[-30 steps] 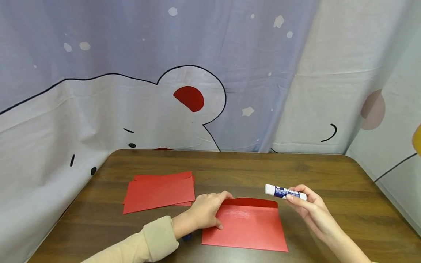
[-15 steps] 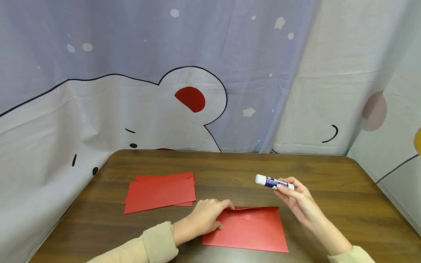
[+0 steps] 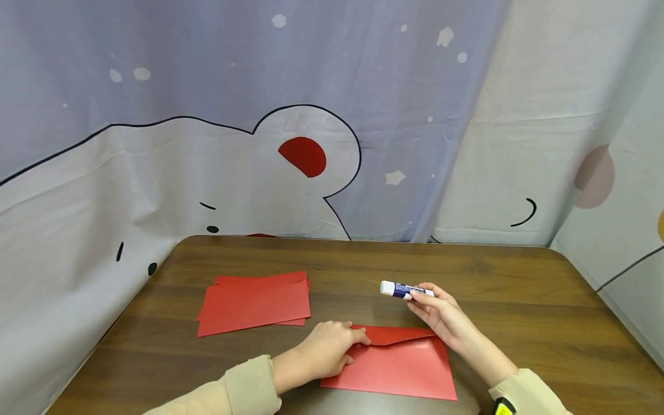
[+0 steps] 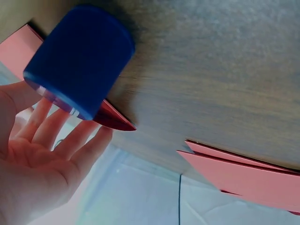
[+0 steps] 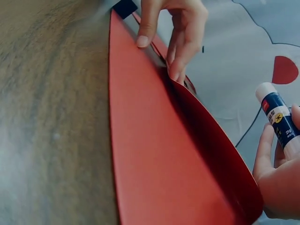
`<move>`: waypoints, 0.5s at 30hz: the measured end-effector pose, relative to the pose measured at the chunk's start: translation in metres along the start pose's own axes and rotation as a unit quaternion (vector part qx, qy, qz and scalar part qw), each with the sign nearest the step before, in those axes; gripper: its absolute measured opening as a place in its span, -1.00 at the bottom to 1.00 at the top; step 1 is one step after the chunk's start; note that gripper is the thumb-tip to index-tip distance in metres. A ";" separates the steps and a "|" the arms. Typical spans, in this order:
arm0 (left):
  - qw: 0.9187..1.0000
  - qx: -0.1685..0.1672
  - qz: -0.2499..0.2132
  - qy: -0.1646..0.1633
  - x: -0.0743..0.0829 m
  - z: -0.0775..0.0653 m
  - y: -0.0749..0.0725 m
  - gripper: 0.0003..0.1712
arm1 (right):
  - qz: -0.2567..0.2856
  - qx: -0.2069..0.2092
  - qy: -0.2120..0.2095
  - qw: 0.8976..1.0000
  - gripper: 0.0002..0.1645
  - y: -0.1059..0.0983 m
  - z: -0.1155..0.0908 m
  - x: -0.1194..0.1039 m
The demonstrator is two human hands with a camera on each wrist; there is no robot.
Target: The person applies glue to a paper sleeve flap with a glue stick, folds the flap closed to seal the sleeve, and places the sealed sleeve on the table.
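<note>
A red envelope (image 3: 396, 372) lies on the table, its flap (image 3: 391, 334) tipped partly down over the body. My left hand (image 3: 327, 346) presses on the flap's left part with the fingers, while the thumb touches the envelope body. In the right wrist view the flap (image 5: 211, 140) stands clear of the body toward the right end. My right hand (image 3: 441, 314) holds a white-and-blue glue stick (image 3: 404, 290) above the flap's right end. Whether this hand touches the flap, I cannot tell. A blue cap (image 4: 79, 61) looms close in the left wrist view, in front of the left hand.
Several red envelopes (image 3: 254, 305) overlap in a pile left of the hands. The wooden table (image 3: 493, 276) ends at the back against a patterned curtain (image 3: 233, 173).
The flap has swung from standing up to folded partly down under the left hand's fingers. My right hand has moved left with the glue stick, toward the flap's right end.
</note>
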State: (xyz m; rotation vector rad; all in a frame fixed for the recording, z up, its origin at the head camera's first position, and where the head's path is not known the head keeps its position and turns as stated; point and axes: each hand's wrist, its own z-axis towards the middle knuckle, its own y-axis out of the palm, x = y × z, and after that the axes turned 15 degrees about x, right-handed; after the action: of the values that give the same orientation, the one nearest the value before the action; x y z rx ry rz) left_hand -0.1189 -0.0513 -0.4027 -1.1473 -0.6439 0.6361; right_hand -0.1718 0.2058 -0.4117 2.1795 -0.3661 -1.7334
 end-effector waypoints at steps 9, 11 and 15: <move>0.999 -0.010 0.035 0.026 0.004 -0.002 0.002 -0.58 | -0.021 0.024 0.031 0.999 -0.80 0.002 0.001 0.010; 0.998 -0.006 0.045 0.033 0.004 -0.002 0.003 -0.59 | -0.031 0.027 0.030 0.999 -0.80 0.002 0.001 0.012; 0.998 -0.001 0.047 0.043 0.004 -0.004 0.004 -0.60 | -0.054 0.035 0.027 0.998 -0.79 0.003 0.000 0.015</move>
State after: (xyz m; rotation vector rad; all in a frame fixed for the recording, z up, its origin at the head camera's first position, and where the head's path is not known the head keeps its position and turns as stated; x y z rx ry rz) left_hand -0.1137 -0.0495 -0.4070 -1.2051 -0.5206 0.6622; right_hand -0.1687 0.1968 -0.4242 2.3300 -0.3035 -1.7381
